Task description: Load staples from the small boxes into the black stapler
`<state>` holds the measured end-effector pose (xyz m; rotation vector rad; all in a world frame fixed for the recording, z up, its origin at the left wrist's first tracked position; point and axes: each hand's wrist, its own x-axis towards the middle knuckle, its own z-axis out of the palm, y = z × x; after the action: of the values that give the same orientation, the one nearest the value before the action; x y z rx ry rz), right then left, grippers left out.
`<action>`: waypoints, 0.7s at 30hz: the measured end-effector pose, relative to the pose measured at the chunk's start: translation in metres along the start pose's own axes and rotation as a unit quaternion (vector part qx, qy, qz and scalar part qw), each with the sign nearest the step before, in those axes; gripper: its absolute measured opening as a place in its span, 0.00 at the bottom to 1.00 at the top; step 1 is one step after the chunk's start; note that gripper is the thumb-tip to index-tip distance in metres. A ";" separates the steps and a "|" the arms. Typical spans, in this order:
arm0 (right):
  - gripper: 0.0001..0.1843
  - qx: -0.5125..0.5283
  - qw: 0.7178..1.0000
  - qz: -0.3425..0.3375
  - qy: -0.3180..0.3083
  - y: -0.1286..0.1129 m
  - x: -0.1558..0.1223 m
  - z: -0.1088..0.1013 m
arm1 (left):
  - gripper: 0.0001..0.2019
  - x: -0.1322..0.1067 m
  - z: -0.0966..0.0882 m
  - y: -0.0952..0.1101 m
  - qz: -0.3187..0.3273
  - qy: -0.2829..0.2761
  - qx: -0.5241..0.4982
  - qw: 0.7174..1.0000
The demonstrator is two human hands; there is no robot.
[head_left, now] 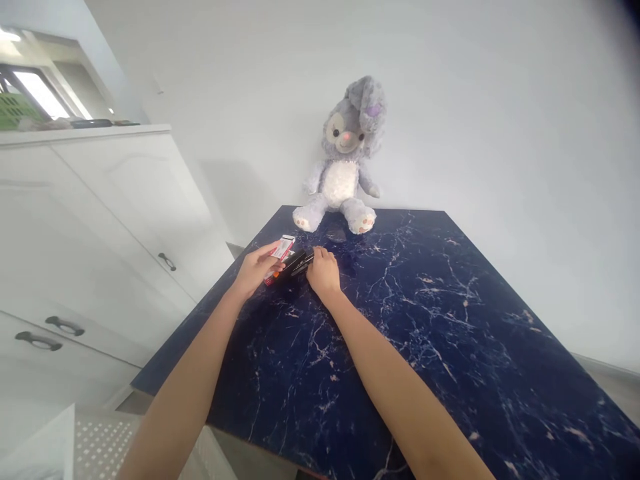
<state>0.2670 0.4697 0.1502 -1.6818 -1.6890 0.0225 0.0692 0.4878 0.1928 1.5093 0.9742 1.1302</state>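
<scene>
My left hand [255, 269] is closed around a small red and white box [283, 247], tilted up from the dark blue marbled table [415, 300]. Just right of the box lies a black case-like item [293, 264], with a spot of orange and red beside it under my left fingers. My right hand [323, 269] rests on the table with its fingers curled over a thin dark pen-like item [303, 265]. How far that item reaches under the fingers is hidden.
A grey plush rabbit [343, 160] sits at the table's back edge against the white wall [475, 120]. White cabinets [100, 220] with dark handles stand on the left, with a green basket [17, 110] on top. A perforated white chair seat [103, 447] shows at lower left.
</scene>
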 end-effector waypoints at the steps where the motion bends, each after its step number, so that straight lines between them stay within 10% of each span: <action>1: 0.25 0.024 1.000 0.012 0.006 0.002 0.002 0.000 | 0.28 -0.002 0.003 0.003 -0.008 -0.009 -0.013 1.000; 10: 0.18 0.189 0.972 0.133 0.029 0.021 0.015 0.002 | 0.26 -0.025 0.043 0.027 -0.020 -0.099 -0.144 0.984; 16: 0.08 0.155 0.978 0.138 0.016 0.029 0.031 0.003 | 0.27 -0.023 0.060 0.011 0.018 -0.020 -0.093 0.995; 21: 0.17 0.146 0.983 0.113 0.021 0.032 0.030 -0.006 | 0.30 -0.030 0.073 -0.001 0.061 0.045 -0.023 0.997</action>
<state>0.3016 0.4972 0.1529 -1.6284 -1.3798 0.3244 0.1324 0.4426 0.1800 1.5086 0.9205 1.3071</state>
